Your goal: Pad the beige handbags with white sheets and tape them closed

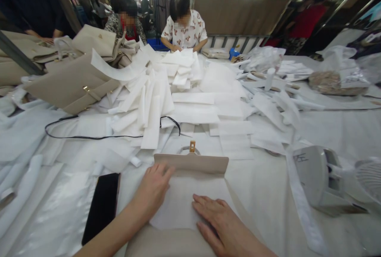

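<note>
White sheet [178,205] lies over beige bag [166,244], flap [205,165] at 12 o'clock unclosed; right hand [222,219] spread flat, left hand [153,190] grip indeterminate.

Phone [101,208] left of bag [192,165], fan [369,177] right
</note>
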Available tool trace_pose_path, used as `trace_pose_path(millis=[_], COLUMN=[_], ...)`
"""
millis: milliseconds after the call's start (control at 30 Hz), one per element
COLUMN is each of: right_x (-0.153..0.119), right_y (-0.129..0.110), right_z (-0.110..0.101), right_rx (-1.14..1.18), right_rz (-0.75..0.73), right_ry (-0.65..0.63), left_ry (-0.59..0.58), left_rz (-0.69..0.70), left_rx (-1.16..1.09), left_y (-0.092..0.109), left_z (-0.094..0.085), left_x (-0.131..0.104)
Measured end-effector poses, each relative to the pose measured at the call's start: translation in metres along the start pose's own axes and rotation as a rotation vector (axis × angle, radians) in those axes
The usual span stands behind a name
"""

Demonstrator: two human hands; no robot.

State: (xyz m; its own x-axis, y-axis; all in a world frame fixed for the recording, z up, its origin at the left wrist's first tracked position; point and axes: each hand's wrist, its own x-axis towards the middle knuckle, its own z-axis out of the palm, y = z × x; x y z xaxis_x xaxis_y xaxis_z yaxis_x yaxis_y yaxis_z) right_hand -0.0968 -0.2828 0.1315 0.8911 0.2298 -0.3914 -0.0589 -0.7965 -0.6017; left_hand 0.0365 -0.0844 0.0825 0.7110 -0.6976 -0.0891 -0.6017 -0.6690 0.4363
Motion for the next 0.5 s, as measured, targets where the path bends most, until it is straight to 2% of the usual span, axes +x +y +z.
trace_pose_path(millis=[67,133,167,233,300,500], right_x=[0.001,0.001,0.001,0.002,0.003,0.009], right_y=[0.002,0.004,0.005,0.006,0.006,0.008], right_z=[0.003,0.004,0.005,0.004,0.002,0.006], right_rx=[-0.019,-0.037,-0.044,-0.053,-0.058,-0.107], right_rz=[-0.010,-0.026,-0.029,-0.026,-0.028,-0.037], right_ry=[0.002,0.011,0.012,-0.006,-0.036,-0.063], left_ry=[-0.075,-0.256,-0.361,-0.525,-0.595,-0.602], left_rz=[0.223,0.369,0.394,0.375,0.339,0.281], left_rx=[-0.033,-0.154,-0.216,-0.310,-0.367,-0.281], left_y=[0.014,0.024,0.026,0.026,0.022,0.023], left_z=[-0.011,-0.017,-0.017,-0.013,-0.007,-0.002], left_x=[-0.007,-0.014,-0.016,-0.019,-0.021,-0.021])
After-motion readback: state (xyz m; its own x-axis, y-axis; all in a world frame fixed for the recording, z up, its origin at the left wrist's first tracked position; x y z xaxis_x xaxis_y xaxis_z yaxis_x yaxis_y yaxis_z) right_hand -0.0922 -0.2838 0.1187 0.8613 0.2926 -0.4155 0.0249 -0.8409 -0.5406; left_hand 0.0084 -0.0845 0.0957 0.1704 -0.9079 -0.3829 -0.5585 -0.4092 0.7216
